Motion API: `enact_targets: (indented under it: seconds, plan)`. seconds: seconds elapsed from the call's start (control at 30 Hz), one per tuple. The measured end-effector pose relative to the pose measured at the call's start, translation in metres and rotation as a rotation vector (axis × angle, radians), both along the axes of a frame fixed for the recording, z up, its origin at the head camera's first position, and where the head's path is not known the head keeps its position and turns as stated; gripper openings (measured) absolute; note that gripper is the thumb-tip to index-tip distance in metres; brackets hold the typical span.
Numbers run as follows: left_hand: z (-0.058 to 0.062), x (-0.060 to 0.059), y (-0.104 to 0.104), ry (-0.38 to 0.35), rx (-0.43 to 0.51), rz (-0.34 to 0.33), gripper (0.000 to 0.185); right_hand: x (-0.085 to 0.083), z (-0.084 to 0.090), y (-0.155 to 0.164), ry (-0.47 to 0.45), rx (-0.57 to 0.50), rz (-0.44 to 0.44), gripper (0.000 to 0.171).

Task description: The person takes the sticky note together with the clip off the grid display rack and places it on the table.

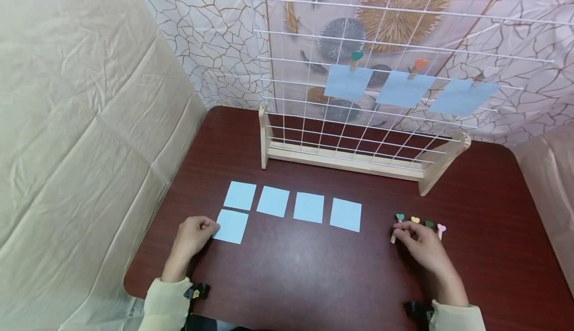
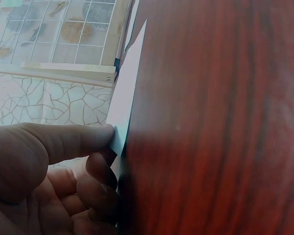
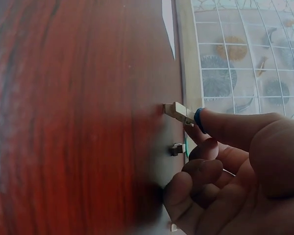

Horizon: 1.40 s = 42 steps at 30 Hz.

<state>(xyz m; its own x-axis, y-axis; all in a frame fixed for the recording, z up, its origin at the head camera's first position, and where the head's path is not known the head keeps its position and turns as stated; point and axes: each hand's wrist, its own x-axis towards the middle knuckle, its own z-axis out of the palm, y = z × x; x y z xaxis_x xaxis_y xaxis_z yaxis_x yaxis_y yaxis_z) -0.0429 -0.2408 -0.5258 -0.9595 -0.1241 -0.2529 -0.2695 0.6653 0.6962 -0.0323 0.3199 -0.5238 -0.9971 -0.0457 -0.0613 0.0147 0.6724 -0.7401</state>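
Note:
Five pale blue paper squares lie on the dark red table [image 1: 291, 271]. My left hand [image 1: 210, 227] pinches the left edge of the nearest square [image 1: 231, 226]; in the left wrist view the thumb and fingers [image 2: 95, 139] grip that sheet's [image 2: 125, 93] edge. My right hand [image 1: 400, 230] pinches a small wooden clip [image 1: 393, 237] among a row of heart-topped clips [image 1: 415, 219]. In the right wrist view the thumb and forefinger hold a blue-headed clip [image 3: 179, 111], and a teal-headed clip [image 3: 178, 149] lies just below it.
A white wire grid [image 1: 358, 121] on a wooden base [image 1: 341, 160] stands at the back of the table, with three blue sheets [image 1: 347, 82] clipped to it. Cream fabric [image 1: 76, 136] hangs off the table's left edge. A patterned curtain hangs behind.

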Motion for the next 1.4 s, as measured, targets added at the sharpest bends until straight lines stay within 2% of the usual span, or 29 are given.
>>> enact_targets:
  seconds: [0.8,1.4]
  plan:
    - [-0.0015,0.0005,-0.0011,0.009,-0.013,-0.004,0.017,-0.0034,-0.0075,0.0016,-0.022,0.053,0.024,0.018]
    - [-0.0067,-0.0012,-0.0022,0.035,-0.026,-0.02,0.008,0.0,-0.0085,0.0032,-0.019,0.054,-0.008,0.018]
